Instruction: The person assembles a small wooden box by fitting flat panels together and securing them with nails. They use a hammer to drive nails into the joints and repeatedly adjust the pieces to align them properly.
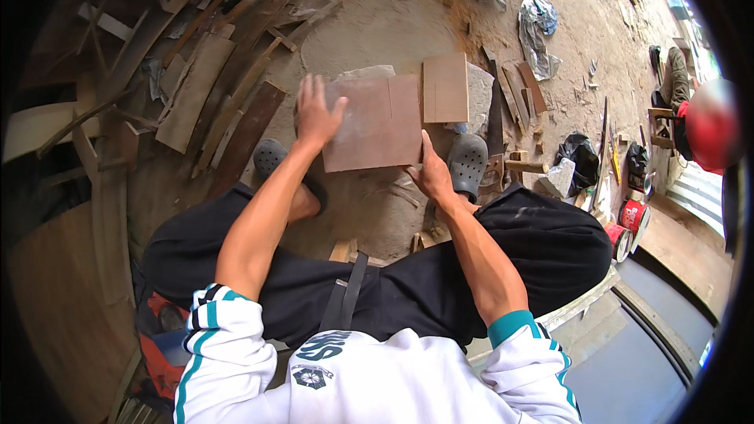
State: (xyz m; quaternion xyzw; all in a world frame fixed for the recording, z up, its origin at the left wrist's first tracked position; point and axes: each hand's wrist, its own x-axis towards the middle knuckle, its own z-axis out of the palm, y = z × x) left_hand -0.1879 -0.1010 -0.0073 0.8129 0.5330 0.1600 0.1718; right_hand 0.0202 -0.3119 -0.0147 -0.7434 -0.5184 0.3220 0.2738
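A flat, square reddish-brown wooden board (373, 127) is in front of me, between my feet, with a thin line across its upper right part. My right hand (433, 173) grips its lower right corner, thumb on the near side of the edge and fingers partly hidden below. My left hand (317, 116) is at the board's left edge, fingers spread and slightly blurred; whether it touches the surface I cannot tell. Just beyond the right edge, a smaller brown wooden board (445, 88) lies against a pale stone slab (479, 93).
Scrap planks (200, 94) pile up on the left. My grey clogs (468, 165) flank the board. To the right are wood offcuts (518, 94), a crumpled plastic sheet (538, 31), a black bag (580, 159) and red cans (633, 216). Another person (707, 122) is at the far right.
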